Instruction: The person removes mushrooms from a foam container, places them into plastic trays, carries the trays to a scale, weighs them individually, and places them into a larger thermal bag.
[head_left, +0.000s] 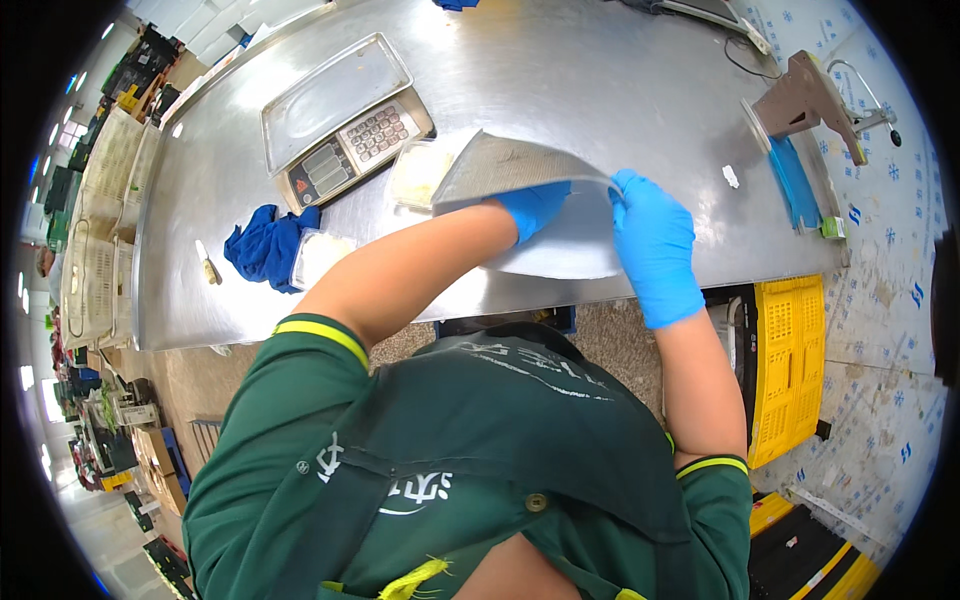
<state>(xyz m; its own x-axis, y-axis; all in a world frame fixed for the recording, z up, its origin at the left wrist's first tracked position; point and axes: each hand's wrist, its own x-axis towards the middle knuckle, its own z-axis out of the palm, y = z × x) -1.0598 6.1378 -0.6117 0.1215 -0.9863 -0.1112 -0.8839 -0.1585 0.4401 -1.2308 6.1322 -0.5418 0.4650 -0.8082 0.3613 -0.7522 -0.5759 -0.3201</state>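
Both hands wear blue gloves. My right hand (656, 240) grips the right rim of a large grey metal basin or colander (517, 165), tilted above the steel table. My left hand (536, 210) reaches across its opening, and its fingers are partly hidden by the raised side, so its hold cannot be told. Just left of the vessel stands a clear plastic tray with pale food (420, 176). A similar tray (319, 255) lies beside a crumpled dark blue cloth (266, 244), close to my left forearm.
A digital scale (352, 154) with a steel pan stands at the back left of the table (525, 67). A small knife (206, 262) lies near the left edge. A brown tape or bag-sealing device (806, 105) is at the right, above a yellow crate (787, 367). White crates (101, 225) stand left.
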